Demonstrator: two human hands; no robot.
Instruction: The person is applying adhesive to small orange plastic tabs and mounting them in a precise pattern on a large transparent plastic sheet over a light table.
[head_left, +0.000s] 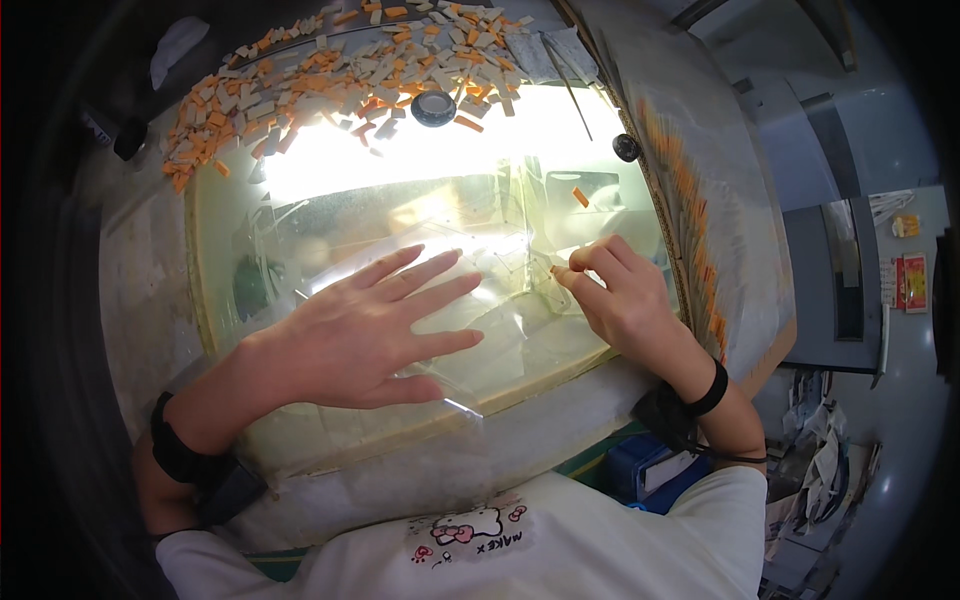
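Observation:
Fingers spread wide, my left hand (375, 325) lies flat over clear plastic film (455, 395) on the pale, glossy work surface (225, 300). My right hand (630, 300) is closed in a pinch at the right part of the film, beside a crease with bright reflections. Whatever sits between its thumb and forefinger is too small to make out. A small orange block (580, 197) lies a little beyond the right hand. Glare washes out much of the film beyond both hands, so its edges are hard to follow.
Many loose orange and white blocks (330, 85) cover the far edge, with a small round dish (433, 108) among them. Far right are a grey cloth (545, 55), a thin dark stick (568, 88) and a black round knob (626, 147). Orange-edged strips (690, 210) line the right side.

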